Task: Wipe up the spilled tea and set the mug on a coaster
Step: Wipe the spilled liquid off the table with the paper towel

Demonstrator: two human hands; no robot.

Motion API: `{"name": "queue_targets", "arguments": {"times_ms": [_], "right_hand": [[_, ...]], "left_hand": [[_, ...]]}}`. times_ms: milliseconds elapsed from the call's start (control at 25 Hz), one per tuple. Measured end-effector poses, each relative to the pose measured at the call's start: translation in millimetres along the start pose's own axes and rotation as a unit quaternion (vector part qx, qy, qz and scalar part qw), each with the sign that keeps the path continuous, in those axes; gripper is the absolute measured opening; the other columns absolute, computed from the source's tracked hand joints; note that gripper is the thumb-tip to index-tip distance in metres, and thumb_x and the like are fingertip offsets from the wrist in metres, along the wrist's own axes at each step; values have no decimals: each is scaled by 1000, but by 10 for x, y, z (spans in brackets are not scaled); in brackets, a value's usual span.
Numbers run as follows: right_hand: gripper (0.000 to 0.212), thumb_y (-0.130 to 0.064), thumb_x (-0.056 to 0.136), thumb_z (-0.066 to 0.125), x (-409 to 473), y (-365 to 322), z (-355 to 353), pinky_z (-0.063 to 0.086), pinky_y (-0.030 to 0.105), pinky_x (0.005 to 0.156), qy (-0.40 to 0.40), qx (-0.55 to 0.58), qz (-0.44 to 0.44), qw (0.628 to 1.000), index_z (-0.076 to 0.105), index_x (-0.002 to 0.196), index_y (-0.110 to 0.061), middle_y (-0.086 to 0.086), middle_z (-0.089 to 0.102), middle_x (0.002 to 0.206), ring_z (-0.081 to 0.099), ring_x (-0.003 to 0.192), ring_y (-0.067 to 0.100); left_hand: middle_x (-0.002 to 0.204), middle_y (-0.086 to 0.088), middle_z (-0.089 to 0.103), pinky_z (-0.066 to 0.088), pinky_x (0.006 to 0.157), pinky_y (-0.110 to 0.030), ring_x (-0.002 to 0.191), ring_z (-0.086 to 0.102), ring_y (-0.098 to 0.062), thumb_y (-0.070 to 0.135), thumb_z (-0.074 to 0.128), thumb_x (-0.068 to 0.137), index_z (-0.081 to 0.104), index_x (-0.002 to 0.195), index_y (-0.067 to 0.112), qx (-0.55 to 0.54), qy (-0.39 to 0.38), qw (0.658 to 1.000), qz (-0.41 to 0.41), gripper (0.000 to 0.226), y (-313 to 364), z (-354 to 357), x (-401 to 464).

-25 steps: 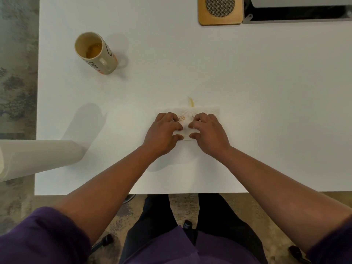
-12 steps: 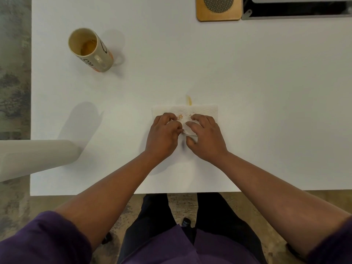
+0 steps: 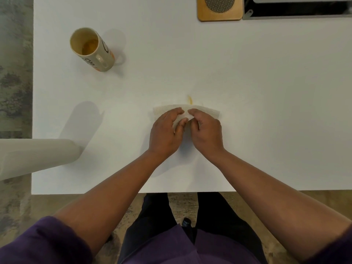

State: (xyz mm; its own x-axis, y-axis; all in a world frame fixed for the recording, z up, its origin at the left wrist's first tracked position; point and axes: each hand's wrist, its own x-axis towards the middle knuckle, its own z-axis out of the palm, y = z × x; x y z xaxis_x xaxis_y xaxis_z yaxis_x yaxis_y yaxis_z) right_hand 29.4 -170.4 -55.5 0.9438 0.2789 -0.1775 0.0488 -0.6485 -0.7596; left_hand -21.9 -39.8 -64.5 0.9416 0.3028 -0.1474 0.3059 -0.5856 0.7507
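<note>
White tabletop [image 3: 247, 92], patterned rug visible past its left and near edges. Paper towel [image 3: 207, 111] lies at centre, folded; all positions below are relative to it.

Left hand [image 3: 164, 130] and right hand [image 3: 207, 130] both pinch the towel's near edge between thumb and curled fingers, lifting it toward a fold. Tea streak [image 3: 190, 100] shows just beyond the far edge, touching or nearly so; not yet covered.

Judgement: folding step in progress. To do it well, turn the wet face inward, then press the dry face forward over the streak rather than dragging sideways, which would smear it.

Mug [image 3: 92, 49] stands far-left, well apart, a little tea in the bottom, handle toward the towel. Wooden coaster [image 3: 220, 15] with mesh centre is far-right, at the table's back edge, beside a dark device [image 3: 297, 11]. Paper towel roll [image 3: 36, 157] overhangs near-left. Nothing lies between mug and coaster.
</note>
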Motion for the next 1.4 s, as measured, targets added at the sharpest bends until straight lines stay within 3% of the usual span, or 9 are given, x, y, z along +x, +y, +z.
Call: {"name": "queue_targets", "arguments": {"times_ms": [120,320,520,720,840,960,1120,1280,1400], "right_hand": [[34,-14,92,51,39,-62,-41,54,29,86,19,65,48,997,71,119,-17,-3,76,103,69,95,12],[27,-9,93,52,99,-117,-89,48,20,72,18,102,73,992,73,110,-18,-10,71,87,63,74,2],[21,-22,83,62,204,-29,-164,53,35,72,-135,-50,38,989,64,104,-27,-4,69,97,62,83,20],[39,-29,81,64,196,50,-158,49,42,93,-188,-186,-72,962,60,119,-24,-1,61,130,50,127,26],[66,-35,83,59,223,30,-169,33,48,112,-260,-247,-94,929,42,146,-25,-1,34,161,24,149,27],[75,-37,89,52,241,26,-171,20,49,117,-318,-314,-93,890,23,157,-25,-2,16,167,9,153,25],[59,-29,93,49,228,-54,-223,34,47,111,-259,-275,-110,919,38,150,-22,1,39,158,33,144,27],[53,-17,90,50,242,-110,-283,51,43,86,-218,-179,-101,954,47,143,-23,2,63,132,60,110,30],[55,-10,90,48,247,-141,-285,51,41,93,-181,-53,-16,982,48,143,-23,4,66,128,62,110,27]], "left_hand": [[137,1,64,41,100,-21,125,57,-14,36,63,94,60,136,14,24,-16,999,23,47,41,-69,-20],[120,3,73,57,85,-37,102,70,-22,27,62,86,68,123,18,72,-10,997,20,38,52,-162,44],[105,6,77,57,80,-42,86,70,-22,28,55,84,72,106,23,53,-48,997,-10,29,42,-265,180],[112,12,75,56,82,-42,83,68,-12,25,58,83,69,99,26,39,-149,988,17,20,-38,-383,238],[114,7,75,56,86,-44,98,70,-20,24,57,82,69,100,23,57,-166,981,78,21,-90,-450,260],[124,2,72,56,92,-44,109,69,-22,18,61,83,71,100,14,75,-146,977,134,20,-157,-486,254],[126,-3,72,58,93,-44,111,70,-23,9,64,85,71,102,9,41,-78,982,167,18,-161,-508,223],[125,-1,72,58,92,-42,111,70,-20,5,64,88,70,106,9,9,-43,984,175,19,-50,-553,231],[127,0,71,57,92,-41,112,70,-20,7,62,91,68,107,11,-1,-22,987,161,18,17,-554,237]]}}
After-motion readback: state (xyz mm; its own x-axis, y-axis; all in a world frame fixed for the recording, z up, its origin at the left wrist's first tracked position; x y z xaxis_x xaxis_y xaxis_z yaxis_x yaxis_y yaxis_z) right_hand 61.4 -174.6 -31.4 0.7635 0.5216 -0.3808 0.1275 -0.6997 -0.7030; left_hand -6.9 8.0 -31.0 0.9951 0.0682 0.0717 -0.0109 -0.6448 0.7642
